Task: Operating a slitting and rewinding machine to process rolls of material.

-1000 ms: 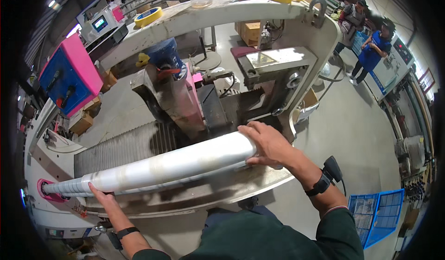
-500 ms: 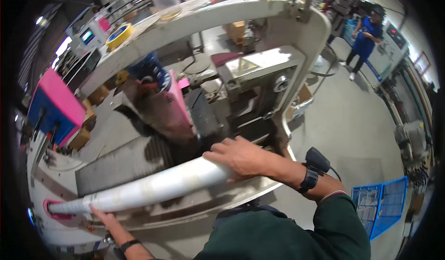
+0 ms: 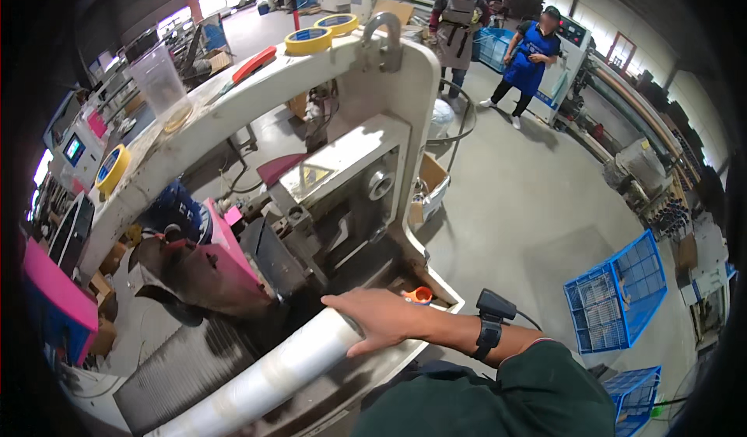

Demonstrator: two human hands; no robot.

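Note:
A long white roll [image 3: 268, 375], smooth and shiny like wound film, runs from the lower left toward the middle of the machine. At its nearer right end my right hand [image 3: 369, 318] grips the rim, fingers over the top and thumb on the lower side. A black strap with a small device sits on that wrist. My left hand is out of view, as is the roll's far left end. Beside the roll lies a ribbed grey bed [image 3: 183, 371] of the machine. Just right of my right hand is a small orange ring-shaped thing [image 3: 420, 294].
A pale machine frame [image 3: 233, 98] arches over the bed, carrying yellow tape rolls [image 3: 309, 40], a red-handled cutter [image 3: 254, 63] and a clear container [image 3: 158, 83]. Pink guard panels [image 3: 227, 258] stand behind the roll. Blue crates [image 3: 618, 293] sit at right. Two people stand farther back.
The view has swung to the right, so machine parts appear farther left. My left hand, earlier touching the roll near its left end, has dropped out of view. My right hand remains on the roll.

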